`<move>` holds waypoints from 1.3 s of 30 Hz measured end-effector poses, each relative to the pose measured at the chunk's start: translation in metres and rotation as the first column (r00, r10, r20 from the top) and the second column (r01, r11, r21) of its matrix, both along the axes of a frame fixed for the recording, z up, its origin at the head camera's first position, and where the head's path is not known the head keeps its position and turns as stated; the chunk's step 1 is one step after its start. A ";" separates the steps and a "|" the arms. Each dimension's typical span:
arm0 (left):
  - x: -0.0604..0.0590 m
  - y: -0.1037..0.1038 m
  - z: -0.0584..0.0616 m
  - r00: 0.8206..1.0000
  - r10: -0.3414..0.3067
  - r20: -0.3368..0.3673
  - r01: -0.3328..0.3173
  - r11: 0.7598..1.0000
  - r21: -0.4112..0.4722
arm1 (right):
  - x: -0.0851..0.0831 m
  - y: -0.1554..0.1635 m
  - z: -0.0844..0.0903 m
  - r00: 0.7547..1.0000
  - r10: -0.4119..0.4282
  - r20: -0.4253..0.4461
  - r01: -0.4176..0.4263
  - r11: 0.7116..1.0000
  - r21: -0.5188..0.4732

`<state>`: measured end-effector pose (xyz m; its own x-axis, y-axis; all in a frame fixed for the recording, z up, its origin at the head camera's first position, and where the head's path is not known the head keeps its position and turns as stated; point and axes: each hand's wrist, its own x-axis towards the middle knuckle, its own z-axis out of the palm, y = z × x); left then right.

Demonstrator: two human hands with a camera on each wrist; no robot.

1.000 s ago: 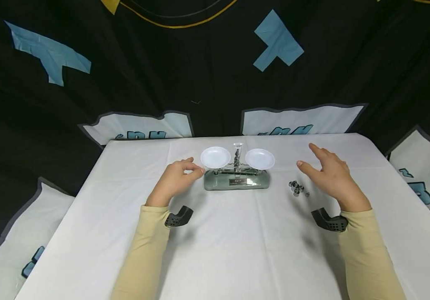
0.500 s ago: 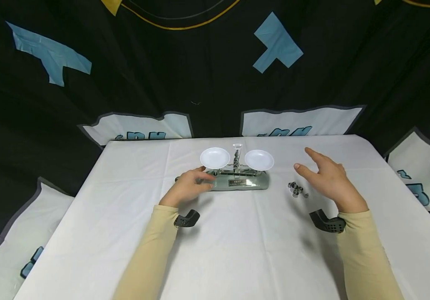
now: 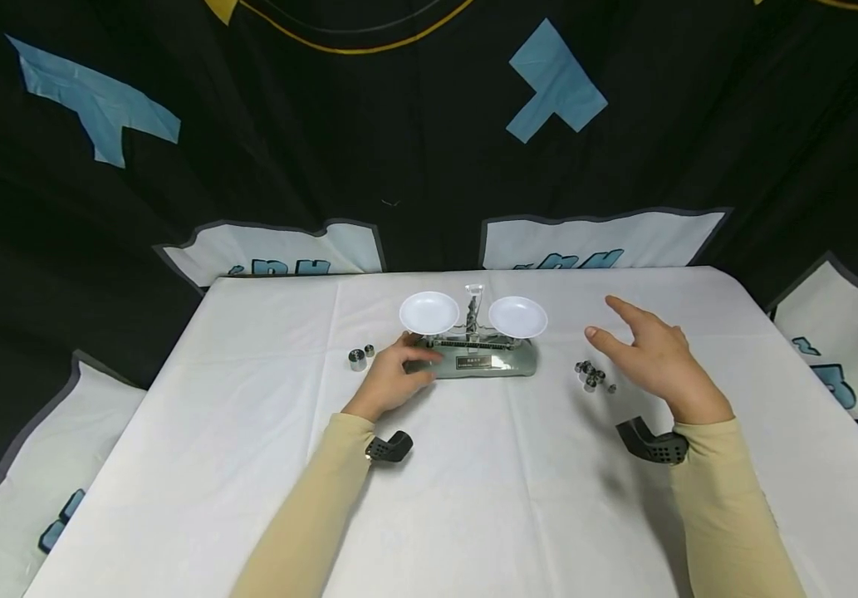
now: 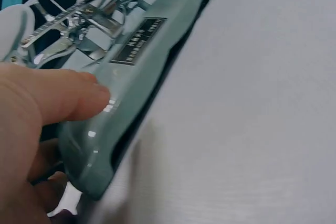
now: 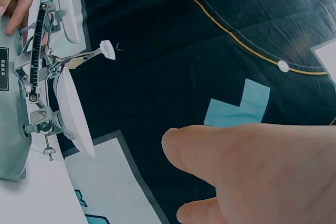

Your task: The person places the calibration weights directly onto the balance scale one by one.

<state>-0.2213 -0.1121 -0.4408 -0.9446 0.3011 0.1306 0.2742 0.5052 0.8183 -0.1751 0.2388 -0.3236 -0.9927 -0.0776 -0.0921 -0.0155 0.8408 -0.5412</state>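
Nearest, over a white cloth-covered table (image 3: 473,515), a left sleeve of tan fabric (image 3: 305,507) and a right sleeve of tan fabric (image 3: 731,507), both reaching in from the lower edge. Just beyond, a left black plastic wrist unit (image 3: 389,447) and a right black plastic wrist unit (image 3: 660,444). Next, a bare left hand (image 3: 394,382) gripping the left end of a glossy grey-green two-pan balance (image 3: 514,363), with one digit laid over the base and others curled past its end in the left wrist view. Off to the right, well apart from the balance, a bare right hand (image 3: 656,365), raised, with thumb spread wide of the index finger; impossible to tell how closely the partly hidden remaining fingers lie. Near that thumb, a cluster of small shiny metal cylinders (image 3: 590,383). Just left of the left hand, a larger silver cylinder (image 3: 357,359) and a smaller silver cylinder (image 3: 370,350). Midway across, toward the table's far side, the balance itself: black nameplate (image 3: 473,362) in front, round white left pan (image 3: 429,313) and round white right pan (image 3: 518,316) above. Farthest, a hanging black curtain (image 3: 414,166) with angular sky-blue patches (image 3: 556,79) and a curved yellow line (image 3: 357,51).
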 end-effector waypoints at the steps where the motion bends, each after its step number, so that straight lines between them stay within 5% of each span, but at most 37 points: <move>1: 0.000 0.001 -0.002 1.000 0.003 -0.011 -0.002 1.000 0.005 | 0.000 0.000 0.000 1.000 0.001 0.005 -0.001 1.000 -0.001; 25: 0.000 0.005 -0.016 0.996 0.055 -0.068 -0.051 0.997 0.061 | -0.001 0.001 -0.003 0.998 -0.026 0.058 0.028 0.999 -0.020; 31: 0.001 0.003 -0.015 0.994 0.067 -0.082 -0.062 0.996 0.056 | -0.004 0.009 -0.008 0.995 -0.053 0.085 0.061 0.994 -0.088; 39: -0.001 0.005 -0.017 0.995 0.062 -0.076 -0.057 0.996 0.065 | -0.015 0.020 -0.033 0.999 -0.045 -0.003 0.043 0.973 -0.226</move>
